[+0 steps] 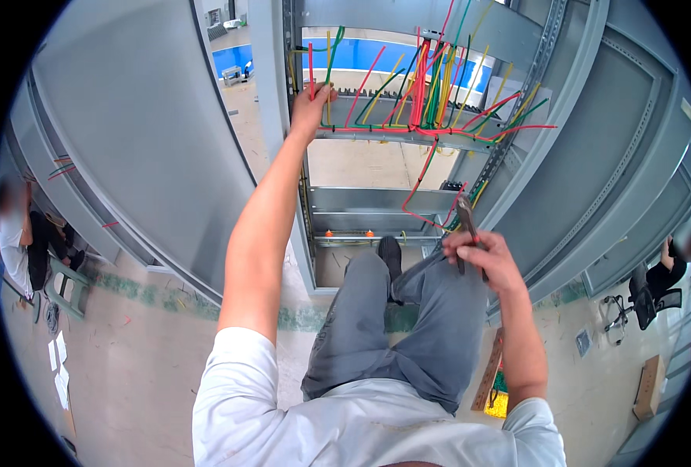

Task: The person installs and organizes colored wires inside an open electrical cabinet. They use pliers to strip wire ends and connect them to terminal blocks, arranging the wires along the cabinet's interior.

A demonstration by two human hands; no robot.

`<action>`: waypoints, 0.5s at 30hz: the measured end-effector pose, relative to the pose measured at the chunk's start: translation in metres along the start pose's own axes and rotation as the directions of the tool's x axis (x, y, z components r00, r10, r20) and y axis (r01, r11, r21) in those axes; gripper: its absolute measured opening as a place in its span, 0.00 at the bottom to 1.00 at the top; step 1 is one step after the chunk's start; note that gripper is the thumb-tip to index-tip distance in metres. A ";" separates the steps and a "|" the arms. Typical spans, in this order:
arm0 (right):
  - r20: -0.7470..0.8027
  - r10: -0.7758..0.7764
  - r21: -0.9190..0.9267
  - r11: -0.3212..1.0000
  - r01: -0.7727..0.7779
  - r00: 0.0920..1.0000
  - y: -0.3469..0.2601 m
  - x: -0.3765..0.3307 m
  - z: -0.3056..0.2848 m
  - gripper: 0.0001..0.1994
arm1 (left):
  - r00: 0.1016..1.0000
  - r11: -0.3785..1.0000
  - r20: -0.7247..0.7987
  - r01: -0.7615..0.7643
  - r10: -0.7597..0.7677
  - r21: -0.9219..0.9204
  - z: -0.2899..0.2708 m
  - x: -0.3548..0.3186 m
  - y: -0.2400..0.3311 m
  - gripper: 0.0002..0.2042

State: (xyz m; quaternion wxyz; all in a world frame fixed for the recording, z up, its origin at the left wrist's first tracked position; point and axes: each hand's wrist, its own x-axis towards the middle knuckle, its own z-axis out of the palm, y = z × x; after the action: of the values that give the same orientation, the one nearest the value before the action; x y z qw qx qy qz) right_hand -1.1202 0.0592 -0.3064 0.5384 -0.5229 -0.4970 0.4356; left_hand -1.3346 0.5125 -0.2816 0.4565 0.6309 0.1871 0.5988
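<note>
My left hand (309,115) is raised to the left upright of a grey metal cabinet frame (270,86). Its fingers are closed round the lower part of a few wires, among them a red wire (311,62) and a green wire (334,56). Exactly which strands lie in the grip is partly hidden. My right hand (492,261) holds a pair of pliers (466,214) by the handles in front of my right knee, jaws pointing up. Red, green and yellow wires (423,93) run in a bundle along a crossbar and fan upward.
Grey cabinet panels stand left (139,132) and right (587,148). A lower crossbar (376,200) lies ahead of my knees. Wire spools (498,403) are on the floor at my right, with a cardboard box (648,387) farther out. People sit at both far sides.
</note>
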 end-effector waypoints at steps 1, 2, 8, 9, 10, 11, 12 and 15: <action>0.038 -0.020 -0.078 0.997 0.023 0.999 -0.017 0.014 0.009 0.13 | 0.999 0.998 -0.032 0.003 -0.005 -0.058 -0.004 0.006 -0.002 0.13; 0.073 -0.037 -0.152 0.987 0.048 0.997 -0.030 0.028 0.016 0.14 | 0.998 0.996 -0.067 -0.007 0.001 -0.091 -0.004 0.009 -0.002 0.13; 0.209 0.000 -0.341 0.937 0.073 0.978 -0.078 0.073 0.050 0.15 | 0.979 0.990 -0.198 0.017 -0.045 -0.139 -0.004 0.021 -0.009 0.11; 0.204 -0.034 -0.393 0.912 0.113 0.978 -0.075 0.086 0.052 0.14 | 0.983 0.987 -0.177 0.019 -0.047 -0.158 -0.003 0.023 -0.011 0.10; 0.195 -0.061 -0.419 0.897 0.140 0.979 -0.079 0.095 0.056 0.14 | 0.987 0.984 -0.150 0.022 -0.049 -0.177 0.000 0.025 -0.013 0.10; 0.189 -0.090 -0.443 0.881 0.166 0.978 -0.082 0.106 0.062 0.14 | 0.986 0.982 -0.158 0.032 -0.062 -0.188 0.001 0.026 -0.016 0.10; 0.196 -0.120 -0.457 0.867 0.199 0.973 -0.084 0.121 0.069 0.14 | 0.982 0.982 -0.174 0.041 -0.074 -0.187 -0.005 0.027 -0.020 0.10; 0.236 -0.125 -0.509 0.829 0.232 0.964 -0.101 0.162 0.092 0.14 | 0.979 0.971 -0.194 0.016 -0.063 -0.238 -0.008 0.035 -0.030 0.10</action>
State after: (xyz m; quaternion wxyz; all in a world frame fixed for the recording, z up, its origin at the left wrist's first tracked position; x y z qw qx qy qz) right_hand -1.1958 0.2243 -0.1967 0.3599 -0.5580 -0.6946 0.2767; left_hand -1.3258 0.5579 -0.2861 0.5189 0.5051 0.1722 0.6678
